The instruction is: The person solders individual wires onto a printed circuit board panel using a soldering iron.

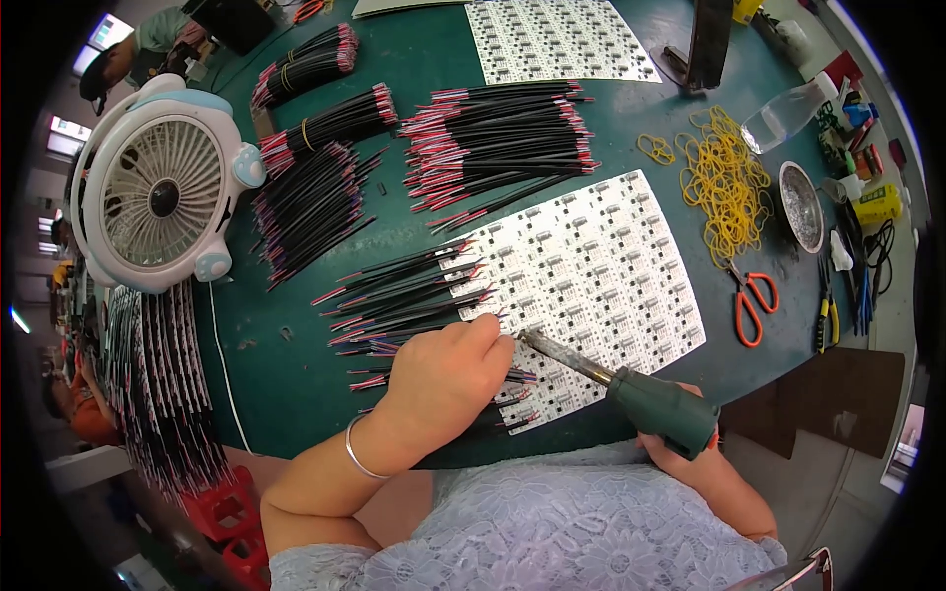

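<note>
A white circuit board panel [631, 256] with rows of small components lies in front of me. Along its left edge is a row of short black cables [404, 313] with red and white bared ends, their tips resting on the board. My left hand [453, 369] is closed over these cables, thumb and fingertips pinched at a wire end; the fingers hide most of it. In my right hand [670, 453] is a green soldering gun [660, 409], gripped by its handle. Its metal tip points left, close to my left fingertips at the board.
Cable piles [498, 148] and banded bundles [330, 128] lie beyond the board. A fan [163, 197] stands at left. At right are yellow rubber bands [724, 182], a metal bowl [800, 207], red-handled scissors [751, 305], and a bottle [788, 113]. Another panel [562, 39] lies at the back.
</note>
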Motion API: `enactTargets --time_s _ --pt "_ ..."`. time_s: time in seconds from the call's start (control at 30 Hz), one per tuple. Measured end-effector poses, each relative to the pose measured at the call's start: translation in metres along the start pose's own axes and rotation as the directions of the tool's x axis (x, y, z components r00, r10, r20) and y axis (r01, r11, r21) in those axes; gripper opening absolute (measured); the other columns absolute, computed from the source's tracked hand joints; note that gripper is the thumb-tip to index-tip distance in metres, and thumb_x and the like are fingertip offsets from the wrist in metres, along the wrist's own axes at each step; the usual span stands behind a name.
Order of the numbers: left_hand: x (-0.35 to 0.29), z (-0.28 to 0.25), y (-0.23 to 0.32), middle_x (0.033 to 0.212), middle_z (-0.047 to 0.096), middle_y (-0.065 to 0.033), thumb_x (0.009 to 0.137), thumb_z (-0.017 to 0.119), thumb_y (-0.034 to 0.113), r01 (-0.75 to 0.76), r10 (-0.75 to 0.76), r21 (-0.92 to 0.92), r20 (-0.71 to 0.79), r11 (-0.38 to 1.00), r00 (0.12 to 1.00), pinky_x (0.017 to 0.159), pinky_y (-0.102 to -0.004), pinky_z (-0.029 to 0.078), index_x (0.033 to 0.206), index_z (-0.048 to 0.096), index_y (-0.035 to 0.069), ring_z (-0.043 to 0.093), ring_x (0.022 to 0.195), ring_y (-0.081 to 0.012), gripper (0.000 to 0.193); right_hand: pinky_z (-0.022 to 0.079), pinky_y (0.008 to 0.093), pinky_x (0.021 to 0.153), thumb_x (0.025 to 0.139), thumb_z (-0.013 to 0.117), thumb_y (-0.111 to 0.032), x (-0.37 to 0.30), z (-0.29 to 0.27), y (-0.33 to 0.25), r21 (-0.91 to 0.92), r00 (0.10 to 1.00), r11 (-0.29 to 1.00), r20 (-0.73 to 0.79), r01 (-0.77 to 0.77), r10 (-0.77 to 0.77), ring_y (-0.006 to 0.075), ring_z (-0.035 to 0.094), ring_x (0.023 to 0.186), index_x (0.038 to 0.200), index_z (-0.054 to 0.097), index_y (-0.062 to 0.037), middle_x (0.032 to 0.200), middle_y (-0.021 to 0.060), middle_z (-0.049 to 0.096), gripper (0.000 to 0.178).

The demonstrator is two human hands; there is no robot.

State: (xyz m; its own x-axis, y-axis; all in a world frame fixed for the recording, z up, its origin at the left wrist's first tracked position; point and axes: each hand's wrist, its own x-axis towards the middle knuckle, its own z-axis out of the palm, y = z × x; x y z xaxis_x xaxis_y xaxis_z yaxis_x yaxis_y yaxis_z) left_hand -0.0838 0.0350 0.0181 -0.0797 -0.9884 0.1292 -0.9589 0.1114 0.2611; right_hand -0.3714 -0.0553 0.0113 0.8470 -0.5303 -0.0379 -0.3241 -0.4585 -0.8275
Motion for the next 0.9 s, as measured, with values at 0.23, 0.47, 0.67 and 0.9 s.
enactTargets --time_s 0.23,0.47,0.67,0.9 --pt "0.002 -0.003 0.003 0.078 0.051 -0.0028 0.067 0.061 0.009 -0.108 0.102 0.140 0.044 0.984 0.994 0.048 -0.0286 0.045 0.088 0.063 0.007 0.054 0.062 -0.0152 0.022 0.052 0.0356 0.076 0.073 0.071 -0.009 -0.015 0.010 0.006 0.295 0.942 0.913 -0.094 -0.283 0.323 0.0244 0.064 0.091 0.108 0.062 -0.0025 0.103 0.0138 0.063 0.037" --pt "0.005 -0.005 0.001 0.078 0.052 -0.0046 0.068 0.061 0.006 -0.066 0.064 0.032 0.060 0.997 0.996 0.051 -0.0320 0.045 0.091 0.063 0.005 0.054 0.063 -0.0195 0.023 0.051 0.0309 0.058 0.085 0.059 -0.014 -0.010 0.009 0.011 0.624 0.955 0.776 -0.161 -0.097 0.249 0.0181 0.061 0.063 0.122 0.050 0.0020 0.109 0.0137 0.061 0.041" --pt "-0.012 -0.019 0.016 0.088 0.058 -0.0094 0.077 0.071 0.011 0.212 -0.306 -0.430 -0.163 0.878 0.938 0.055 -0.0348 0.047 0.100 0.060 0.006 0.059 0.065 -0.0259 0.025 0.050 0.0314 0.058 0.087 0.057 -0.020 -0.012 0.005 0.009 0.639 0.949 0.764 -0.179 -0.088 0.259 0.0196 0.060 0.063 0.130 0.046 -0.0003 0.114 0.0157 0.061 0.048" --pt "-0.016 -0.001 0.020 0.081 0.056 -0.0083 0.067 0.069 -0.002 0.193 -0.196 -0.134 -0.013 0.972 0.980 0.055 -0.0358 0.047 0.093 0.057 0.006 0.058 0.065 -0.0274 0.030 0.051 0.0319 0.068 0.079 0.066 -0.008 -0.026 -0.001 0.015 0.499 0.969 0.849 -0.067 -0.175 0.239 0.0197 0.063 0.073 0.110 0.059 -0.0017 0.108 0.0123 0.063 0.032"
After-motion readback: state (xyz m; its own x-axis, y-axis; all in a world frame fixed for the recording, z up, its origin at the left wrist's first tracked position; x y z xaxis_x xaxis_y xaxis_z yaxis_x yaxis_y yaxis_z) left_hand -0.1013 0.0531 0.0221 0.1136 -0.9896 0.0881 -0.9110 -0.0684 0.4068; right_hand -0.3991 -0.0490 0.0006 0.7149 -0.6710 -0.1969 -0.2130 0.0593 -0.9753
